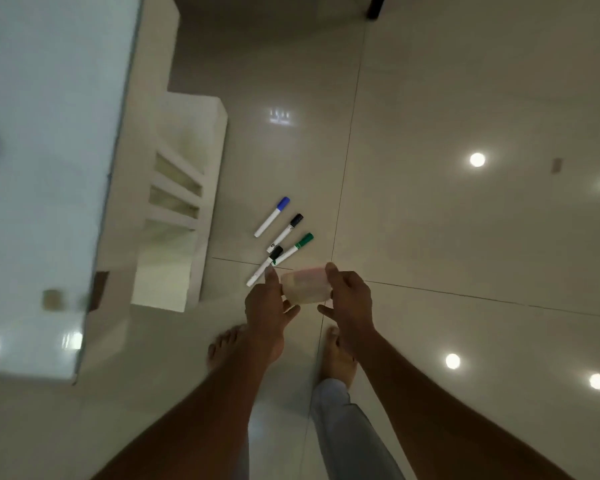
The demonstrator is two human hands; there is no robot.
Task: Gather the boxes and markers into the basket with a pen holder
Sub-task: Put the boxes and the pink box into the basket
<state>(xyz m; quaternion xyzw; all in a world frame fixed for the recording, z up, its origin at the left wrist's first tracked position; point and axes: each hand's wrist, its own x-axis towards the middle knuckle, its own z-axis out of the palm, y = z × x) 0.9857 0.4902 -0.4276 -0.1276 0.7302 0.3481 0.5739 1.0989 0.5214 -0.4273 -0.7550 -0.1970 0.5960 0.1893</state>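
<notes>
My left hand (267, 306) and my right hand (349, 301) grip a small pale box (305, 285) between them, one hand on each side, above the tiled floor. Just beyond the box lie several white markers: one with a blue cap (272, 216), one with a black cap (285, 232), one with a green cap (292, 249) and another black-capped one (264, 266) whose near end passes close to my left thumb. A white basket with slotted pen-holder compartments (181, 202) stands on the floor to the left of the markers.
A white glossy table (45, 168) fills the left side, right beside the basket. My bare feet (338, 358) stand on the shiny floor tiles below my hands. Ceiling lights reflect on the floor at right. A dark furniture leg (376, 6) shows at top.
</notes>
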